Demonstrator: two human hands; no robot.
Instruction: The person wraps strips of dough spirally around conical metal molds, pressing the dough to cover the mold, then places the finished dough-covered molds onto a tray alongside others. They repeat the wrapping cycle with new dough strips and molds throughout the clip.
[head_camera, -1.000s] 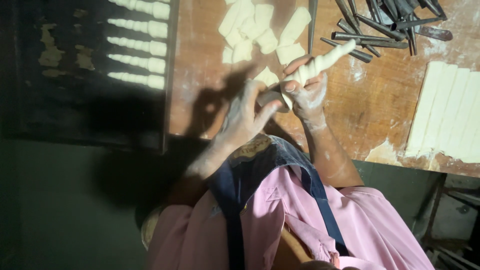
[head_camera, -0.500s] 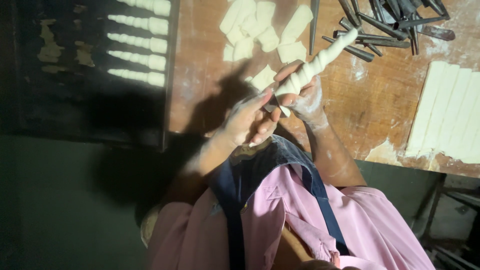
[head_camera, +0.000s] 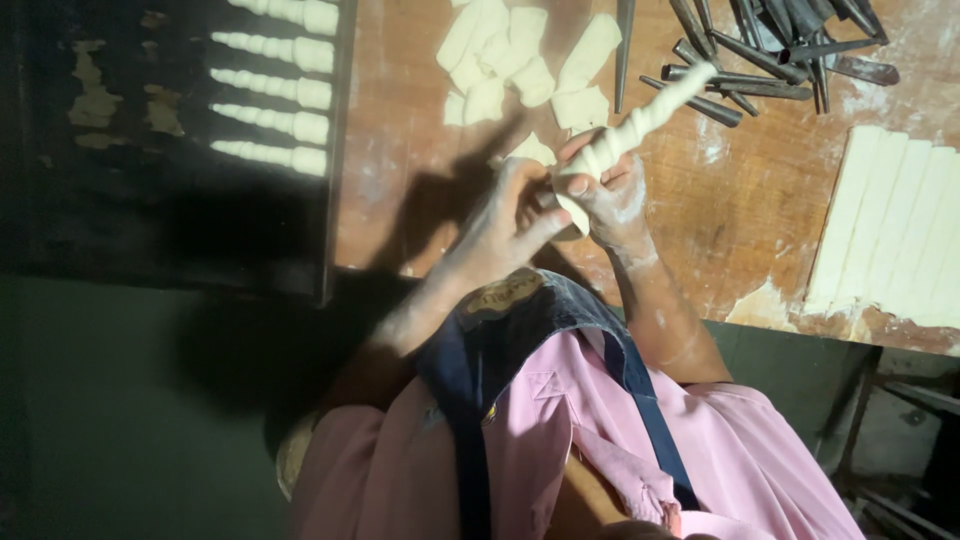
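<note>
Fingers (head_camera: 590, 170) of the right hand (head_camera: 612, 198) close around the wide end of a dough-wrapped cone (head_camera: 635, 125), clamped on it so the narrow tip points up and away over the wooden table (head_camera: 760, 210). Fingertips of the left hand (head_camera: 505, 222) pinch together against the loose tail of the dough strip at that same wide end, pressing it to the cone's base. Both hands are floured and hold the piece just above the table edge, in front of the person's pink shirt and dark apron.

Judging from the spiral of dough that already covers the visible length of the cone, the wrapping looks nearly done and the step in hand is sealing or trimming the end. The next move probably calls for a firm press so the tail sticks, without squashing the coils.

Around the hands lie cut dough pieces (head_camera: 520, 55) just beyond, a heap of bare metal cones (head_camera: 780, 40) at the far right, and scored dough strips (head_camera: 895, 230) to the right. On the left a dark tray (head_camera: 100, 180) carries a row of finished wrapped cones (head_camera: 280, 95).
</note>
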